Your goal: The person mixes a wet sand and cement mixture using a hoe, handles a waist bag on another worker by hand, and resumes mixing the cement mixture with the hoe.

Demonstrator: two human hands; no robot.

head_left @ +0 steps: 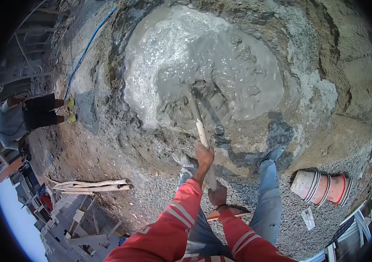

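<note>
My left hand (204, 155) is wrapped round the middle of a long wooden handle (200, 129). Nearer my body, my right hand (218, 195) grips the same handle close to its lower end. The handle's far end goes down into a wide pool of wet grey mortar (238, 78), where the tool's head is hidden. Thin, watery mix covers the pool's left side; thicker lumps lie around the handle. Both my arms are in red sleeves with pale stripes.
Stacked buckets (321, 187) lie on gravel at the right. Wooden poles (92, 187) lie at the lower left, near grey blocks (63, 222). Another person (37, 113) stands at the left by a blue hose (87, 46). An orange-brown object (214, 215) lies between my legs.
</note>
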